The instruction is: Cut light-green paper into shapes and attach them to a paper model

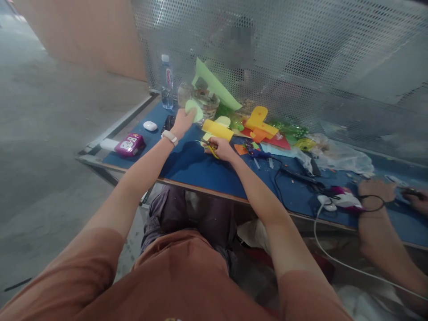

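Blue tabletop under a perforated metal screen [301, 53], littered with bright craft scraps, and two hands busy over a pale green cut-out.

With a white band at the wrist, the left hand [182, 124] is closed on the pale green piece [194, 110], which is thin, soft-looking and rounded at its edge, and is held up just above the table [187, 165] on the far side. The right hand [221, 149] is wrapped round yellow-handled scissors [209, 146], low over the blue surface. The green piece lies just far and left of them, so the left hand is nearer to it. The blades seem to point left, but they are too small to tell how wide they stand. A yellow roll [218, 130] lies just beyond the right hand, long axis left to right. A water bottle [166, 82] stands far left, and another person's hand [376, 189] rests at the right.
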The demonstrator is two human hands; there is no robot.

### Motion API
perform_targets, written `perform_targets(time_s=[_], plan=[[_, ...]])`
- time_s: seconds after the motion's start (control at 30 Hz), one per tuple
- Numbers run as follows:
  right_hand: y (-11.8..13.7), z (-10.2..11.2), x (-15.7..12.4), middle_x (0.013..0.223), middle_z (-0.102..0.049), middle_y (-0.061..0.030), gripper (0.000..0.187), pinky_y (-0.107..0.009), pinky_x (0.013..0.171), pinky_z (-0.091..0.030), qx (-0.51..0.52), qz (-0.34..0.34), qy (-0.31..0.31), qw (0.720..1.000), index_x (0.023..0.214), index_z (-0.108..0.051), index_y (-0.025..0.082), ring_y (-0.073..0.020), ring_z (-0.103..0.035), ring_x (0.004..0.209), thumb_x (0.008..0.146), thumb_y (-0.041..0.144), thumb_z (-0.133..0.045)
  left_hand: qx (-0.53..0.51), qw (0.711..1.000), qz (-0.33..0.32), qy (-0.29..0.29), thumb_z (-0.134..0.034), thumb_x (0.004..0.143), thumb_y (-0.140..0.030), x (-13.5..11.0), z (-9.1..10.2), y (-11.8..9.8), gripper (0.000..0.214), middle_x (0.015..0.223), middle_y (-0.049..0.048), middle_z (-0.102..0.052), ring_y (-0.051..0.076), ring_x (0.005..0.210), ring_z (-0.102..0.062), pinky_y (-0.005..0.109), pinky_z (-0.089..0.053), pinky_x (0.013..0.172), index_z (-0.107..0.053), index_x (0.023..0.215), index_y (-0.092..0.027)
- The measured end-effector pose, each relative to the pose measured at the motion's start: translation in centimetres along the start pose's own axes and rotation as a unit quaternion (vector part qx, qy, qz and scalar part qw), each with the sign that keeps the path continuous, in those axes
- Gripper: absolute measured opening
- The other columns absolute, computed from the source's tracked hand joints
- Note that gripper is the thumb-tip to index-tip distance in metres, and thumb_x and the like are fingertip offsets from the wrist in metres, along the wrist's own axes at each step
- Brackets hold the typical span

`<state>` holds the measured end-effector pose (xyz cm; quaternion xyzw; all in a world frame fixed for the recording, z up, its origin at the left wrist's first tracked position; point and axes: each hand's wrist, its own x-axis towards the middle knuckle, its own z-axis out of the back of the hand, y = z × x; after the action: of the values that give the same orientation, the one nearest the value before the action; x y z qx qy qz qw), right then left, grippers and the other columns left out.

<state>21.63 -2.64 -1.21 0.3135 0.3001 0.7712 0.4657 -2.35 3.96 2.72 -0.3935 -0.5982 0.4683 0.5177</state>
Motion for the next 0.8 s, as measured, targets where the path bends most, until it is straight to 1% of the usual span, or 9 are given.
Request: perform_targets(time_s=[0.1, 0.2, 0.27, 0.37, 0.43, 0.53, 0.63, 0.7, 0.8], plan=[[0.1, -0.2, 0.2, 0.107, -0.093, -0.0094, 0.050, -0.046, 0.098, -0.073, 0.042, -0.026, 0.014, 0.999, 0.080, -0.064, 0.028, -0.0340, -0.088, 0.111, 0.075, 0.040, -0.111, 0.009, 1.000, -0.006, -0.002, -0.083, 0.124, -0.035, 0.2, -0.1, 0.4, 0.063, 0.067, -0.0043, -0.041, 0.012, 0.063, -0.036, 0.036, -0.027, 0.061, -0.049, 0.072, -0.025], [0.5, -0.4, 0.3, 0.101, -0.090, -0.0093, 0.057, -0.045, 0.097, -0.073, 0.054, -0.040, 0.003, 0.998, 0.074, -0.054, 0.029, -0.0335, -0.089, 0.109, 0.075, 0.035, -0.111, 0.013, 1.000, -0.002, -0.007, -0.090, 0.120, -0.039, 0.4, -0.2, 0.6, 0.064, 0.069, -0.0049, -0.040, 0.012, 0.064, -0.037, 0.035, -0.028, 0.061, -0.048, 0.073, -0.025], [0.9, -0.4, 0.4, 0.096, -0.087, -0.0087, 0.061, -0.043, 0.094, -0.071, 0.036, -0.038, -0.003, 0.999, 0.073, -0.051, 0.029, -0.0321, -0.087, 0.104, 0.075, 0.036, -0.112, 0.013, 1.000, -0.001, -0.006, -0.092, 0.118, -0.040, 0.4, -0.2, 0.6, 0.064, 0.070, -0.0051, -0.040, 0.013, 0.064, -0.037, 0.035, -0.028, 0.061, -0.048, 0.074, -0.026], [1.5, -0.3, 0.4, 0.082, -0.078, -0.0042, 0.064, -0.041, 0.088, -0.068, -0.023, -0.039, -0.021, 0.999, 0.075, -0.051, 0.030, -0.0309, -0.079, 0.098, 0.075, 0.043, -0.113, 0.013, 1.000, 0.001, -0.002, -0.090, 0.119, -0.039, 0.3, -0.3, 0.5, 0.061, 0.071, -0.0052, -0.039, 0.013, 0.065, -0.037, 0.034, -0.030, 0.061, -0.048, 0.076, -0.026], [1.8, -0.3, 0.3, 0.076, -0.071, -0.0015, 0.062, -0.039, 0.085, -0.064, -0.046, -0.041, -0.025, 0.998, 0.075, -0.050, 0.030, -0.0294, -0.073, 0.094, 0.077, 0.045, -0.111, 0.010, 1.000, -0.003, 0.000, -0.089, 0.119, -0.039, 0.1, -0.3, 0.4, 0.060, 0.071, -0.0051, -0.040, 0.013, 0.066, -0.039, 0.033, -0.032, 0.062, -0.049, 0.077, -0.026], [1.6, -0.2, 0.3, 0.073, -0.062, 0.0011, 0.060, -0.036, 0.082, -0.058, -0.059, -0.039, -0.031, 0.997, 0.073, -0.047, 0.030, -0.0254, -0.064, 0.089, 0.080, 0.041, -0.105, -0.001, 1.000, -0.008, 0.000, -0.092, 0.116, -0.041, -0.1, -0.3, 0.2, 0.059, 0.071, -0.0047, -0.043, 0.012, 0.066, -0.041, 0.031, -0.033, 0.061, -0.051, 0.077, -0.025], [1.1, 0.0, 0.2, 0.071, -0.056, 0.0032, 0.056, -0.036, 0.080, -0.053, -0.062, -0.035, -0.045, 0.996, 0.070, -0.046, 0.029, -0.0221, -0.058, 0.083, 0.081, 0.035, -0.101, -0.002, 1.000, -0.003, -0.002, -0.094, 0.115, -0.043, -0.2, -0.2, 0.1, 0.058, 0.068, -0.0048, -0.044, 0.012, 0.065, -0.040, 0.031, -0.031, 0.059, -0.053, 0.078, -0.025], [0.9, 0.0, 0.1, 0.071, -0.058, 0.0028, 0.057, -0.036, 0.081, -0.055, -0.043, -0.034, -0.047, 0.997, 0.069, -0.045, 0.030, -0.0232, -0.062, 0.083, 0.080, 0.034, -0.101, 0.006, 1.000, 0.003, -0.001, -0.094, 0.115, -0.043, -0.1, -0.2, 0.0, 0.057, 0.068, -0.0047, -0.043, 0.013, 0.065, -0.039, 0.032, -0.030, 0.059, -0.053, 0.079, -0.025], [1.2, 0.1, -0.1, 0.077, -0.070, -0.0017, 0.065, -0.040, 0.086, -0.063, 0.015, -0.035, -0.028, 0.999, 0.070, -0.042, 0.031, -0.0308, -0.078, 0.093, 0.078, 0.042, -0.106, 0.015, 1.000, 0.009, -0.002, -0.094, 0.115, -0.043, 0.0, -0.2, 0.1, 0.059, 0.069, -0.0042, -0.043, 0.013, 0.066, -0.039, 0.033, -0.030, 0.060, -0.052, 0.078, -0.025]])
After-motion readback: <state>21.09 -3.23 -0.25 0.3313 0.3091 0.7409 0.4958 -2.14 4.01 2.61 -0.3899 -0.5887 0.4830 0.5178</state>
